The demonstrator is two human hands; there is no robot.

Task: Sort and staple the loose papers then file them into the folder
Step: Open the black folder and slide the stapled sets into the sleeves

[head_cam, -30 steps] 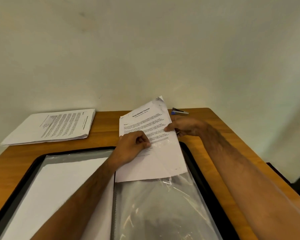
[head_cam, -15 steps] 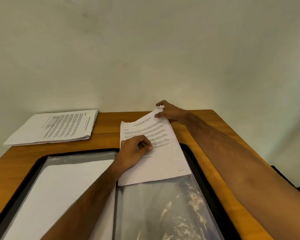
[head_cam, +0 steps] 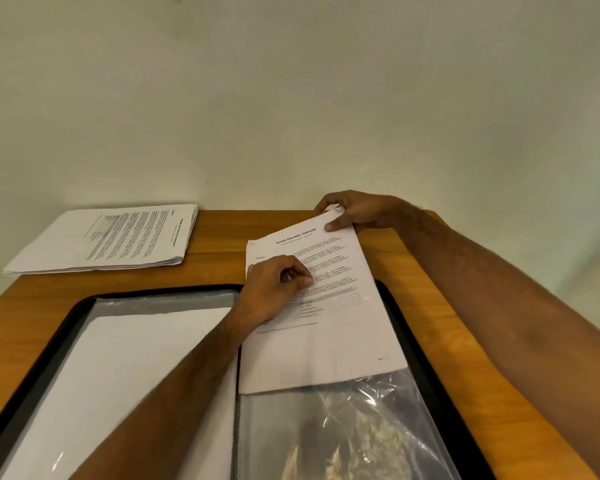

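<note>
Transcript set [head_cam: 321,306] lies half over the folder's [head_cam: 426,344] right clear sleeve [head_cam: 361,427], top end out on the table [head_cam: 222,237]. My right hand [head_cam: 355,211] pinches the top corner; left hand [head_cam: 274,292], fingers curled, seems to pinch the sleeve edge, can't tell for sure. I'd hold the mouth open and feed straight, corners square. Heading reads "Sample Education Transcript". Remaining stack [head_cam: 111,242] at far left, print unreadable.
</note>
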